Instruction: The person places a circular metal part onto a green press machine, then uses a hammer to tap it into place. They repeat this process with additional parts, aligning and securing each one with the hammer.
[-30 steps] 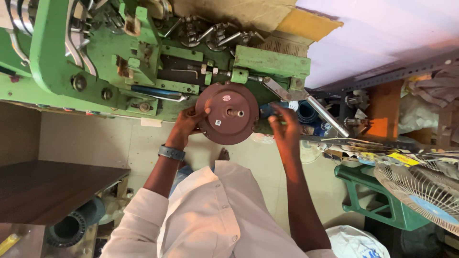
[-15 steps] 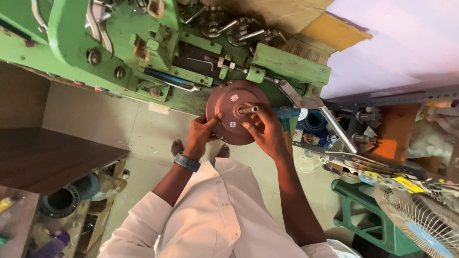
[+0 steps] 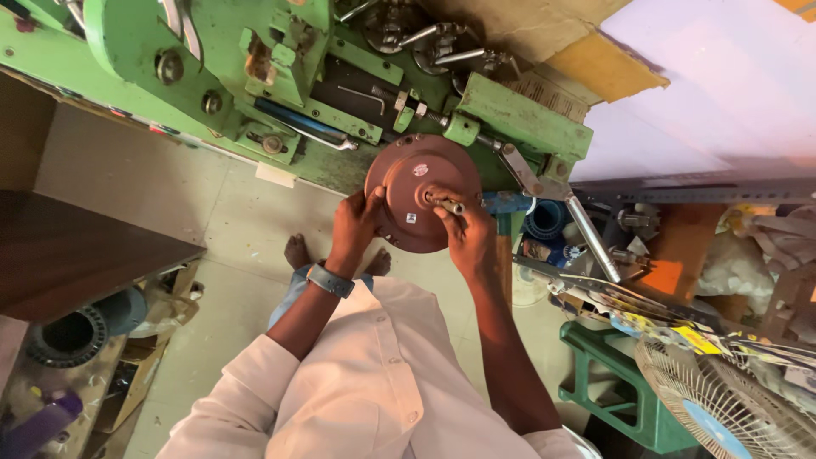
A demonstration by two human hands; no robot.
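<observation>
A round reddish-brown metal motor housing (image 3: 425,183) with a short steel shaft (image 3: 448,205) at its centre is held up in front of a green machine (image 3: 255,76). My left hand (image 3: 353,225), with a wristwatch on the wrist, grips the housing's left rim. My right hand (image 3: 467,238) is closed around the shaft, fingers on its tip. My white shirt and bare feet show below.
A dark wooden table (image 3: 76,255) stands at left, with a black ring-shaped part (image 3: 72,338) and clutter beneath it. At right are a green plastic stool (image 3: 629,391), a fan grille (image 3: 731,404) and a cluttered shelf of tools (image 3: 612,255).
My right hand moved from the right of the housing onto its centre shaft. The view shifted, so the housing and both hands sit slightly higher and more central.
</observation>
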